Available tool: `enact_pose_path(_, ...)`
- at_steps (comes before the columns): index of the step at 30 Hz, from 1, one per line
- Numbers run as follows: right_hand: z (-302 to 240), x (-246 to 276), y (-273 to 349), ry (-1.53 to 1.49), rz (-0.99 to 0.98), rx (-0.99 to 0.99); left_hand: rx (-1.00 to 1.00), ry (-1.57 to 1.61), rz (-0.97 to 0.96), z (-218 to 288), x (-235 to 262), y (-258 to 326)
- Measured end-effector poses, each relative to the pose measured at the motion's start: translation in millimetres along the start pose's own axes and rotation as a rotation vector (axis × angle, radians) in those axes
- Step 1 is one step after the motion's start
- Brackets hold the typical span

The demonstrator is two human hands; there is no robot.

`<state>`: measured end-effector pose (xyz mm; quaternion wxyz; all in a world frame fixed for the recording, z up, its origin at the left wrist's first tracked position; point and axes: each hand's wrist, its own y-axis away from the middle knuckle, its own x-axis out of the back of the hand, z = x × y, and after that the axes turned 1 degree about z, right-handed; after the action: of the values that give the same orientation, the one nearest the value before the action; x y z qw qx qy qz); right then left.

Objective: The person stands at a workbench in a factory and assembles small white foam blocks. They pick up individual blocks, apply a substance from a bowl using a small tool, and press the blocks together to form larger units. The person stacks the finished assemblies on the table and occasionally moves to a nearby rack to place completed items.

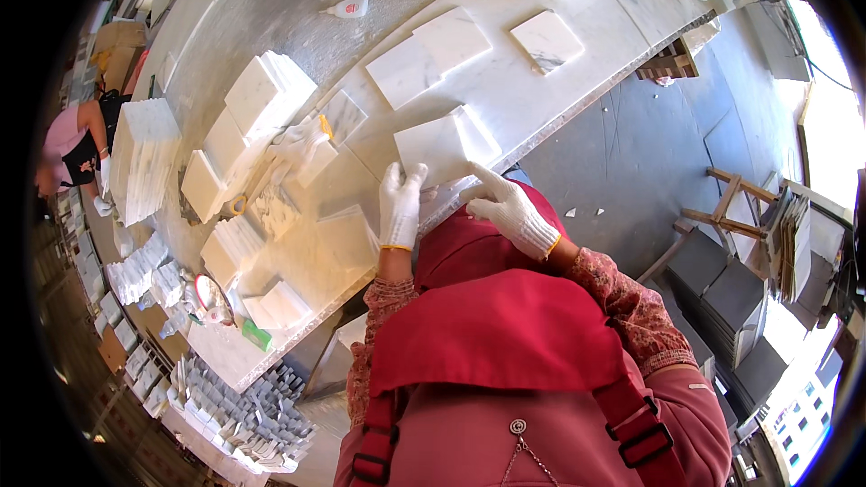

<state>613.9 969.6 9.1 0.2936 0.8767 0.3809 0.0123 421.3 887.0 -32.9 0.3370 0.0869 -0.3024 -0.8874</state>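
Observation:
A white marble tile [428, 146] is tilted up at the near edge of the stone table, in front of another tile [478, 133]. My left hand [400, 206], in a white knit glove, grips the tile's lower left corner between thumb and fingers. My right hand [512, 214], gloved the same way, has its index finger stretched toward the tile's lower right corner, fingers apart. Whether that fingertip touches the tile I cannot tell. Beyond lie two tiles side by side [428, 56] and a single grey-veined tile [547, 41].
Tile stacks [268, 90] stand at the left, with crumpled gloves [298, 146] beside them. A small white bottle [348, 8] lies farther back. A green box [256, 335] sits near the left table end. Another person [83, 140] works at far left. Wooden frames [735, 203] stand right.

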Motion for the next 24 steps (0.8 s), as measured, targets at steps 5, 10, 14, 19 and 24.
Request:
enact_pose_path(5, 0.4, 5.6, 13.1, 0.184, -0.116, 0.101, -0.012, 0.423, -0.018, -17.4, 50.3, 21.6)
enact_pose_path(10, 4.2, 10.3, 4.9, 0.868, 0.346, 0.333, -0.127, 0.751, -0.218, -65.1, 100.2, 43.7)
enact_pose_path(14, 2.3, -16.3, -21.2, 1.177, 0.429, 0.434, -0.265, 0.880, -0.365, -24.3, 80.8, 59.1)
enact_pose_path(19, 6.5, -49.8, -57.2, 1.272, 0.447, 0.282, -0.153, 0.937, -0.160, -29.8, 94.5, 52.1)
enact_pose_path(24, -11.5, -50.9, -58.5, 1.240, 0.447, 0.180, 0.008, 0.893, 0.126, -55.2, 90.6, 57.7)
